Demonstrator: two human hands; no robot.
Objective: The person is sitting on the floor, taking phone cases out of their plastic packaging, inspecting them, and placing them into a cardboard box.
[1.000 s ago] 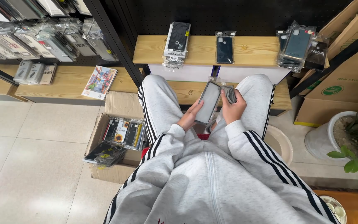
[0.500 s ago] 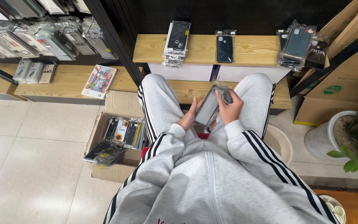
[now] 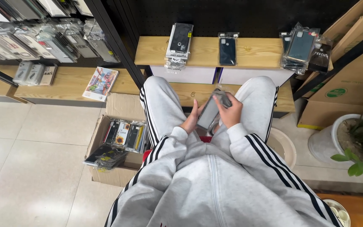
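I sit in a grey tracksuit with my knees apart. Both hands hold a grey phone case (image 3: 209, 113) in a clear wrapper between my knees. My left hand (image 3: 191, 120) supports its left edge from below. My right hand (image 3: 230, 112) grips its upper right end, fingers curled over the top. The case is tilted, its top pointing away from me toward the wooden shelf (image 3: 248, 52).
On the shelf lie a stack of packaged cases (image 3: 179, 41), a single dark case (image 3: 227, 49) and a bagged pile (image 3: 301, 48). An open cardboard box (image 3: 114, 168) of cases stands on the floor at my left. A potted plant (image 3: 349, 143) and cartons stand right.
The case has tilted a little and dropped slightly between my knees. My right hand's fingers have shifted over its top end. My left hand stays under it.
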